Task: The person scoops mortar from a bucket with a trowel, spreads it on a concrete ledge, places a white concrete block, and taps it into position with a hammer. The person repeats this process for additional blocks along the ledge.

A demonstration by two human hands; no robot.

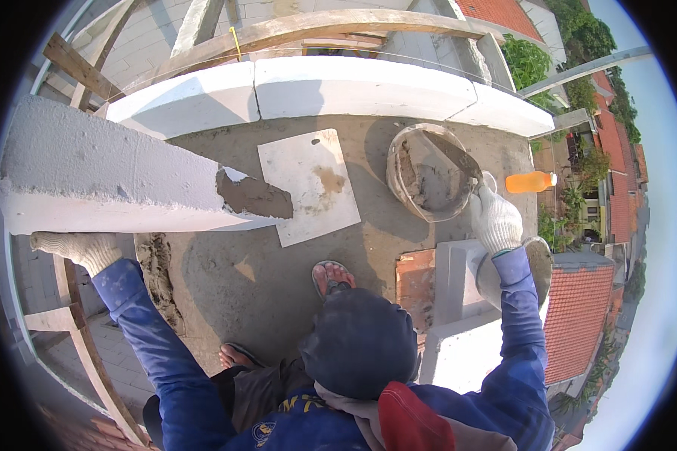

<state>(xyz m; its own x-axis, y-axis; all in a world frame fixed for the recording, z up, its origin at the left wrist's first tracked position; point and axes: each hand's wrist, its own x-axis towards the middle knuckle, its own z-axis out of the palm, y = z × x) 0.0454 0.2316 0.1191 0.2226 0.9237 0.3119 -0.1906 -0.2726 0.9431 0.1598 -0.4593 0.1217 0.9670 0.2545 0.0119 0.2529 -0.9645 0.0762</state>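
Steadying, it seems, the white block (128,177) left of the mortar bucket (393,161), the left hand (77,249) lies against the block's near side in the head view; I cannot tell whether its fingers curl underneath. At the bucket's right rim the right hand (498,219) grasps the trowel (450,152), fingers apparently closed round its handle, the blade over the bucket, probably so drips fall inside. Left of the bucket lies a white board (301,169), and right of the bucket sits an orange bottle (528,182), likely kept within reach.

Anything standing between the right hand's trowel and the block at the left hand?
Only low things: the rim of the bucket by the trowel, then the flat pale board near the white block.
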